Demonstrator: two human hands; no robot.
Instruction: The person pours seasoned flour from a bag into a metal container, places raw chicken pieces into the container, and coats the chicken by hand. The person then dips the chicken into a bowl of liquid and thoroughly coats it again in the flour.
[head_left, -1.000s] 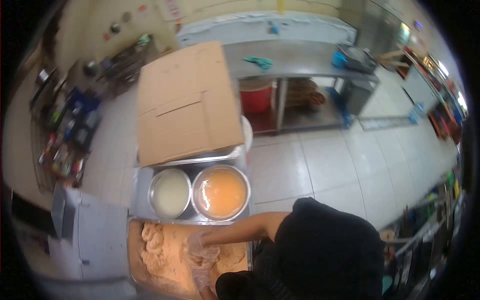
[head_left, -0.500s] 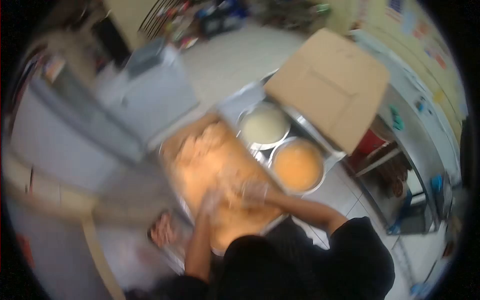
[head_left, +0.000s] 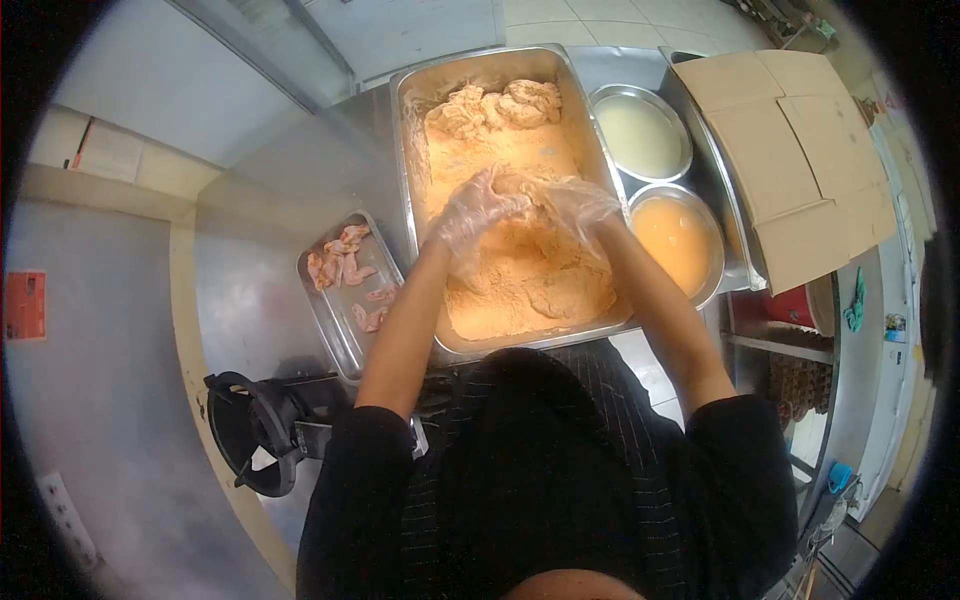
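A deep metal tray (head_left: pixel 408 190) holds orange-tinted flour (head_left: pixel 510 300), with coated pieces (head_left: pixel 500 108) heaped at its far end. Over the middle of the tray, my left hand (head_left: pixel 478 212) and my right hand (head_left: pixel 580 205), both in clear plastic gloves, face each other. Between them is a flour-coated piece (head_left: pixel 525 188), with the fingers of both hands curled against it. The gloves and flour partly hide its outline.
Right of the tray stand a bowl of pale liquid (head_left: pixel 640 132) and a bowl of orange liquid (head_left: pixel 675 245), beside flat cardboard (head_left: pixel 790 160). Left are a small tray (head_left: pixel 335 325) with raw meat pieces (head_left: pixel 345 262) and a black burner stand (head_left: pixel 265 430).
The view has swung round, so the flour tray is now upright in front and the small meat tray shows fully. My hands remain in the flour tray, now lifting a coated piece between them.
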